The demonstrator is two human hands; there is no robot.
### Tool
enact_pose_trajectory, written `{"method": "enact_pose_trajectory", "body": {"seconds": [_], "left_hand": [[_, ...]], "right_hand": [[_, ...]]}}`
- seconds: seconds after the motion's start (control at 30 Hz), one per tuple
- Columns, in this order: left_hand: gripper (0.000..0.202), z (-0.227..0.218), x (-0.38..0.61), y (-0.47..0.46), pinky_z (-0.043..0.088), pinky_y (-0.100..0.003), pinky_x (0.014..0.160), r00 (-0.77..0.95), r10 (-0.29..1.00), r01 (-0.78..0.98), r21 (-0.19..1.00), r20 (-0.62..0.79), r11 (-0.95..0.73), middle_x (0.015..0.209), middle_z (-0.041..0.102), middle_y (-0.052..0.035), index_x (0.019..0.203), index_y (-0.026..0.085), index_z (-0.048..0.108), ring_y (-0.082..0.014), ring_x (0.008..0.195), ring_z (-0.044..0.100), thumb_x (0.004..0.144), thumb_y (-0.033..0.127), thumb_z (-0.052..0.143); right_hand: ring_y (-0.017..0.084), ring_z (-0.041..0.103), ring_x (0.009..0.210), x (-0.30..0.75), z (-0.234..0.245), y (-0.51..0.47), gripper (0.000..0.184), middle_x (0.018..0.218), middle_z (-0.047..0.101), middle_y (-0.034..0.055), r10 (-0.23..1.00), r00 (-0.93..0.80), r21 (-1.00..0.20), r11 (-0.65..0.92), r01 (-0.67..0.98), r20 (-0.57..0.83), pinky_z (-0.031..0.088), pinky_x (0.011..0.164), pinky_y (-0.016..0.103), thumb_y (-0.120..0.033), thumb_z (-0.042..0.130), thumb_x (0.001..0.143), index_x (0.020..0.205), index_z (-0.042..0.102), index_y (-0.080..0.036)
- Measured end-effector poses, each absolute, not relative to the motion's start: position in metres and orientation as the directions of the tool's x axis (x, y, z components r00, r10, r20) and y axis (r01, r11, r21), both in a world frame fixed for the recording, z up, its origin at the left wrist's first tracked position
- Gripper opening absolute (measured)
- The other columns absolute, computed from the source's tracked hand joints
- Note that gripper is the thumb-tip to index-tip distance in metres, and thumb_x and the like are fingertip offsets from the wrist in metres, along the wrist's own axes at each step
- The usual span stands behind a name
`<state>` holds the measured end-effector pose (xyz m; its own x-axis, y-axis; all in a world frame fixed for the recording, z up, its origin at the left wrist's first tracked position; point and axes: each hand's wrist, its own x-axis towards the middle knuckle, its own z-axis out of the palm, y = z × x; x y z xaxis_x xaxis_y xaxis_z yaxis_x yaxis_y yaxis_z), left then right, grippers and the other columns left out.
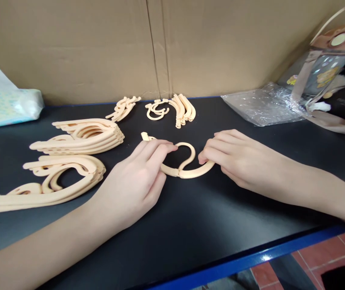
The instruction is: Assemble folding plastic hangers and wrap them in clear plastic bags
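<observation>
A cream plastic folding clothes hanger (190,173) lies in front of me with its two arms spread and joined at a middle joint. Its curved hook rises away from me between my hands. My left hand (144,173) is closed around the left arm, whose tip sticks out beyond my fingers. On the other side, my right hand (231,155) grips the right arm, and its fingers hide that arm's end. Close by my left wrist are a stack of folded hangers (48,197) and, behind it, a taller stack of folded hangers (100,145).
Along the back of the black table (190,241) lie small connector pieces (124,108), loose hooks (156,110) and loose hanger arms (183,109). A tissue pack (12,104) stands at left. At right are a clear plastic bag (260,104) and a strapped bottle (326,68). Cardboard (94,48) walls the back.
</observation>
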<state>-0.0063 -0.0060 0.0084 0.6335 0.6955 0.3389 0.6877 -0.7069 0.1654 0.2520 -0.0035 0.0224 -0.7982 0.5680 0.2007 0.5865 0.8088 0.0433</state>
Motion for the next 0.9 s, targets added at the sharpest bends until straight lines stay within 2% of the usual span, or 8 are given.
{"method": "enact_pose_trajectory", "body": {"seconds": [0.17,0.3,0.57,0.77,0.9], "left_hand": [[0.049,0.0056,-0.0061,-0.0076,0.050,-0.033,0.103,0.730,0.597,0.571,0.182,0.333,-0.800,0.135,0.057,-0.0074,0.132,0.017,0.052,-0.0198,0.126,0.054,0.088,0.001,0.038],[0.055,0.0048,-0.0059,-0.0081,0.047,-0.033,0.110,0.797,0.510,0.472,0.193,0.323,-0.860,0.139,0.055,-0.0070,0.135,0.019,0.049,-0.0186,0.131,0.050,0.086,-0.003,0.038],[0.053,0.0071,-0.0063,-0.0061,0.044,-0.037,0.114,0.816,0.483,0.429,0.227,0.319,-0.874,0.146,0.050,-0.0097,0.136,0.020,0.047,-0.0196,0.137,0.047,0.089,-0.002,0.038],[0.052,0.0077,-0.0073,-0.0048,0.038,-0.048,0.119,0.798,0.539,0.488,0.235,0.269,-0.840,0.158,0.038,-0.0123,0.149,0.023,0.038,-0.0247,0.144,0.041,0.098,0.013,0.042],[0.050,0.0049,-0.0069,-0.0035,0.040,-0.046,0.117,0.792,0.542,0.487,0.244,0.282,-0.839,0.157,0.040,-0.0128,0.149,0.022,0.039,-0.0262,0.144,0.041,0.100,0.019,0.045]], "right_hand": [[0.023,0.053,0.092,0.2531,0.0222,0.0009,0.034,0.093,0.063,0.0058,0.551,-0.813,0.020,0.825,0.564,0.191,0.039,0.084,0.038,0.002,0.034,0.093,0.099,0.062,-0.017],[0.020,0.052,0.089,0.2497,0.0236,-0.0014,0.027,0.097,0.062,0.0057,0.551,-0.808,-0.023,0.828,0.560,0.209,0.040,0.080,0.034,-0.005,0.039,0.098,0.098,0.063,-0.017],[0.021,0.061,0.087,0.2474,0.0252,-0.0011,0.022,0.102,0.067,0.0079,0.590,-0.766,-0.007,0.793,0.609,0.255,0.047,0.079,0.035,-0.014,0.043,0.101,0.107,0.064,-0.017],[0.018,0.067,0.085,0.2457,0.0267,-0.0067,0.019,0.104,0.070,0.0071,0.690,-0.679,-0.207,0.723,0.659,0.249,0.052,0.074,0.031,-0.020,0.047,0.101,0.105,0.065,-0.019],[0.017,0.069,0.090,0.2442,0.0278,-0.0065,0.012,0.112,0.069,0.0064,0.731,-0.619,-0.447,0.674,0.588,0.288,0.056,0.079,0.031,-0.022,0.055,0.097,0.103,0.066,-0.021]]}}
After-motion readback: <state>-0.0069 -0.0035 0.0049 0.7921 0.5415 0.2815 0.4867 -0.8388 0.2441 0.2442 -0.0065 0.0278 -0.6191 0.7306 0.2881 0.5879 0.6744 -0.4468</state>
